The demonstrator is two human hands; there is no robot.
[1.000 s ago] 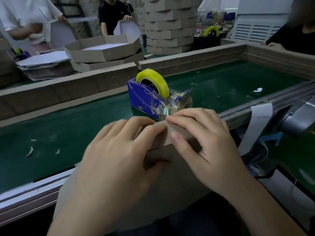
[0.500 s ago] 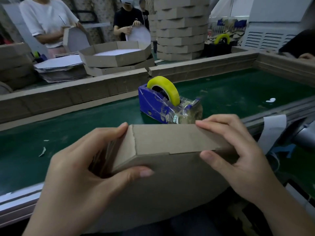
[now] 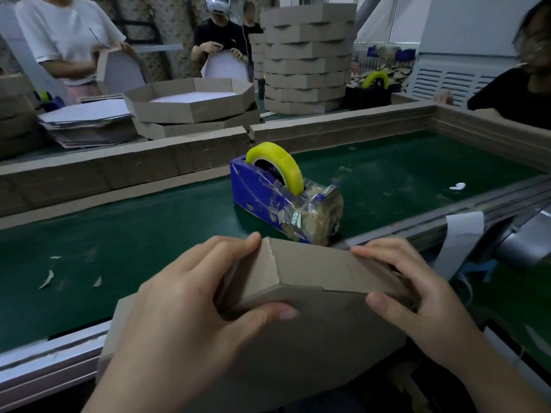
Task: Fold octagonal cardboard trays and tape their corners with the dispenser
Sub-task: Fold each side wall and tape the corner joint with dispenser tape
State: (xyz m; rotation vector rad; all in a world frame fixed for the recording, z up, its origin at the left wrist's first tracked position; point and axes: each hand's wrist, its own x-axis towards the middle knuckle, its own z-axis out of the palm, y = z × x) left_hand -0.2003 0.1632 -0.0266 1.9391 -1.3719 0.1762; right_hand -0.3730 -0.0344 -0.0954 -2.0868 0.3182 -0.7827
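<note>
I hold a brown cardboard tray [image 3: 313,272] tilted up in front of me at the near edge of the green belt. My left hand [image 3: 190,308] grips its left corner, fingers over the folded side wall and thumb on the tray's underside. My right hand [image 3: 417,299] grips the right end of the same wall, fingers on top and thumb below. Just beyond the tray stands a blue tape dispenser [image 3: 277,198] with a yellow tape roll [image 3: 277,159], its front wrapped in old clear tape.
Cardboard walls border the green belt [image 3: 119,234] at the back and right. Finished octagonal trays [image 3: 190,102] and a tall stack [image 3: 307,55] stand behind, beside flat blanks [image 3: 86,123]. Several people work across the belt. A second dispenser [image 3: 372,87] sits far right. Paper scraps lie on the belt.
A second ago both hands pressed together on one corner near the dispenser. They have since spread apart along the side wall, and the tray has turned to show a different corner.
</note>
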